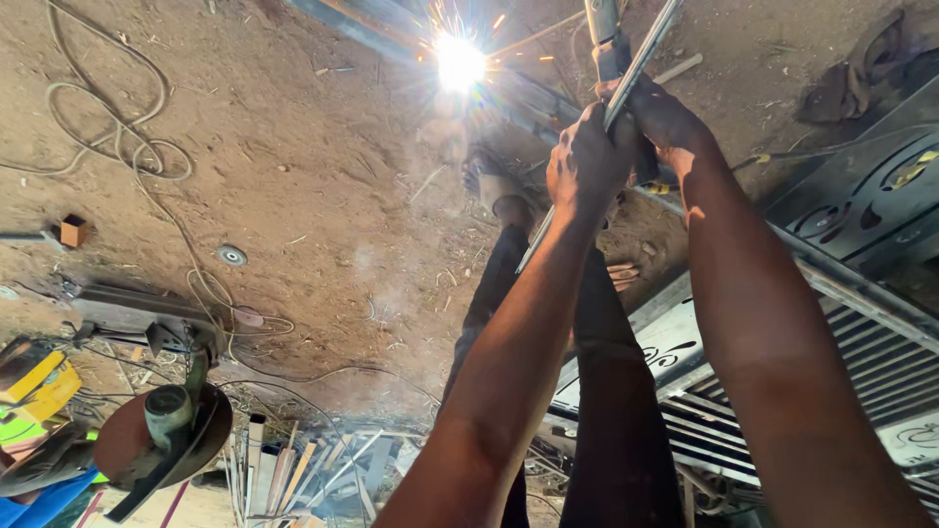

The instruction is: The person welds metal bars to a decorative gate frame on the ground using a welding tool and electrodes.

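Observation:
My left hand (pixel 585 161) and my right hand (pixel 667 119) are both closed around a long thin metal strip (pixel 646 49). It slants from the top edge down to about knee height. The hands sit close together, the right slightly higher and farther out. A grey handle-like part (pixel 606 34) shows just above them; I cannot tell what it is. Beyond the hands a bright welding flash (pixel 460 61) throws sparks beside a dark steel bar (pixel 528 98) on the ground. Legs in black trousers (pixel 597 391) and a shoe (pixel 489 181) lie between my arms.
A cut-off saw (pixel 166 430) stands at the lower left with yellow and blue items beside it. Cables (pixel 117 137) loop over the dirt floor. A metal gate panel with cut-out patterns (pixel 861 254) lies at the right. Scrap metal pieces (pixel 313 464) pile at the bottom. A dark cloth (pixel 861 68) lies top right.

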